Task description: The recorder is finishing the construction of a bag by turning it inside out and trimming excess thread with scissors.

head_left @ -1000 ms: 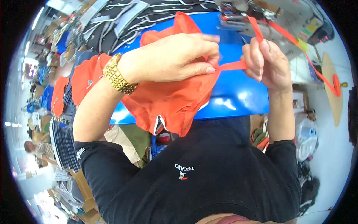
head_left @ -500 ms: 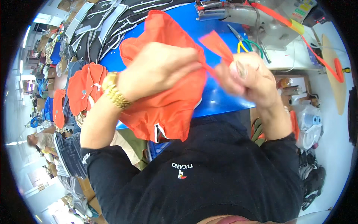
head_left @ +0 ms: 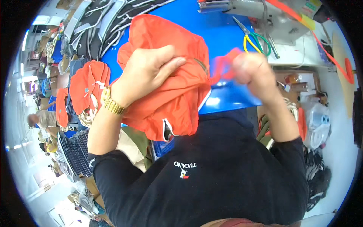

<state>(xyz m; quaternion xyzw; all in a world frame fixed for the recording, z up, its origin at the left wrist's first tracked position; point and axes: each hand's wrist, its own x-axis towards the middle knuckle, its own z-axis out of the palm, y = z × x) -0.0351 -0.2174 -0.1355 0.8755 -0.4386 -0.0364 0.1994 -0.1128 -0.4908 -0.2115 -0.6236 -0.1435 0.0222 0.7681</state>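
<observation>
A bright orange sewn cloth piece point(head_left: 159, 94), gathered in folds, lies partly on the blue tabletop and hangs over its near edge. White-edged trim shows at its lower end. My left hand point(head_left: 149, 72), with a gold watch point(head_left: 111, 101) at the wrist, is closed on the cloth, thumb on top and fingertips hidden in the folds. To the right, my right hand point(head_left: 253, 72) is closed on an orange fabric strip point(head_left: 223, 66). Motion smears that hand and the strip, which reaches back to the cloth's right edge.
Behind my right hand lie scissors point(head_left: 255, 39) with green and yellow handles, beside a sewing machine point(head_left: 280, 26). Orange tape point(head_left: 325, 51) hangs at the right. Black panels with grey edging point(head_left: 98, 26) cover the table's far left; stacked orange pieces point(head_left: 89, 87) stand left.
My right hand has drawn the strip slightly lower, and the strip now bunches near its fingers. My left hand has shifted a little left and down, its thumb now pressing on the cloth.
</observation>
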